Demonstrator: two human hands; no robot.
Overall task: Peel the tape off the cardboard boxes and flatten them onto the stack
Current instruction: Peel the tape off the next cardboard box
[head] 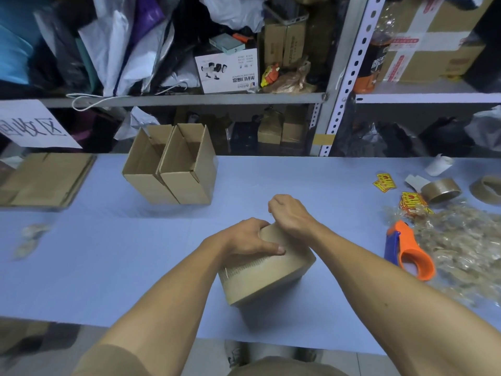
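From the head camera, a small brown taped cardboard box [267,270] sits near the front middle of the pale blue tabletop [108,267], turned at a slant. The left hand [249,240] grips the box's upper left corner, thumb laid flat across the top face and fingers wrapped over the far edge. The right hand [291,215] is curled at the box's far top edge, fingers bent tightly down onto it; whether they pinch a tape end cannot be told, as the fingertips are hidden.

Farther back, left of centre, two open brown cardboard boxes [170,169] stand side by side, touching. At the far left edge lies a stack of flattened brown cardboard [46,180], under a white paper sign with black characters [32,126].

To the right lie an orange and blue tape dispenser [406,251], a heap of crumpled clear peeled tape [461,245], a roll of brown packing tape [440,189] and yellow stickers [384,182]. Grey metal shelving [189,99] crammed with bags and cartons stands behind.
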